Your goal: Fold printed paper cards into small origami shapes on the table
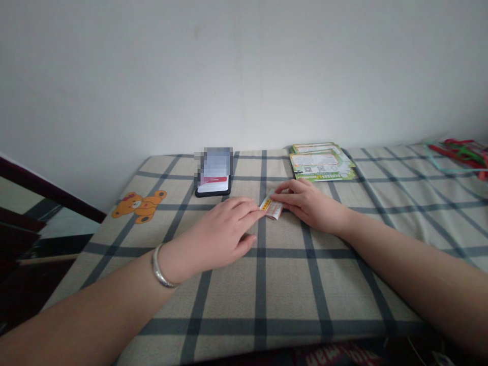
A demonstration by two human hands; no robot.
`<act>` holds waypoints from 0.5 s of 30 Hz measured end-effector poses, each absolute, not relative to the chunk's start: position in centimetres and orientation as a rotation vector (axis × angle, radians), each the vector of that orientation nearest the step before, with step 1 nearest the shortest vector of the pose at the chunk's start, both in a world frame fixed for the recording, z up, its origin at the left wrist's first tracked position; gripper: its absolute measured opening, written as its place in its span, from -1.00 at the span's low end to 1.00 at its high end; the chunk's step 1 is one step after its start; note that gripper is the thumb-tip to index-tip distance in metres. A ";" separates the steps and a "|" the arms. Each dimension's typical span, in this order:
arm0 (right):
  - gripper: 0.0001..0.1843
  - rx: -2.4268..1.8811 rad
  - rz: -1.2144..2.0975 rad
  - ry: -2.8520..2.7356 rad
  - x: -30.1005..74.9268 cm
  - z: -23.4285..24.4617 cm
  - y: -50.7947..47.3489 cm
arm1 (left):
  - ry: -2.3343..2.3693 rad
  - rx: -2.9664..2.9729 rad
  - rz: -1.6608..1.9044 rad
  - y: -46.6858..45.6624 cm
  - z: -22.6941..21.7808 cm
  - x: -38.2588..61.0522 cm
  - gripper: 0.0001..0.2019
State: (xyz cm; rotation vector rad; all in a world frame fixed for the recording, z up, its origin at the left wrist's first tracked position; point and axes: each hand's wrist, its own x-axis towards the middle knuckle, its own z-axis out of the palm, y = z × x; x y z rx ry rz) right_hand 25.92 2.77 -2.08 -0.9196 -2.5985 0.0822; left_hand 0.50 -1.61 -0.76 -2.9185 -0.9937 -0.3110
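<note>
Loosely curled, the right hand (311, 204) holds a leaflet (273, 209); the left hand (223, 231), half spread, touches its edge.

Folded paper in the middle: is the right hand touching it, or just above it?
Touching. The head view shows fingers of the right hand resting on the folded paper, covering part of it.

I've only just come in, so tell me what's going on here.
A person has both hands at a small printed paper on a checked cloth. The right hand has its fingers on it, while the left hand reaches its left edge. Beyond the hands lie a phone and some green-edged leaflets; a bear figure lies at the left.
</note>
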 end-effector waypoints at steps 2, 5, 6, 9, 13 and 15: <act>-0.61 -0.926 0.062 -2.615 25.8 -2.1 2.7 | -0.983 -2.906 -0.321 -1.6 -0.9 0.4 -0.54; -0.62 -0.922 0.084 -2.576 25.8 -2.1 2.6 | -0.968 -2.894 -0.318 -1.6 -1.0 0.4 -0.54; -0.64 -0.924 0.117 -2.529 25.9 -2.1 2.7 | -0.968 -2.893 -0.313 -1.6 -1.0 0.4 -0.54; -0.73 -0.934 0.251 -2.382 26.1 -2.0 3.0 | -0.982 -2.892 -0.292 -1.7 -0.8 0.6 -0.55; -0.79 -0.911 0.298 -2.386 26.4 -1.8 3.1 | -0.991 -2.876 -0.282 -1.8 -0.7 0.7 -0.55; -0.75 -0.918 0.245 -2.424 26.4 -1.7 3.0 | -0.996 -2.877 -0.284 -1.8 -0.7 0.7 -0.55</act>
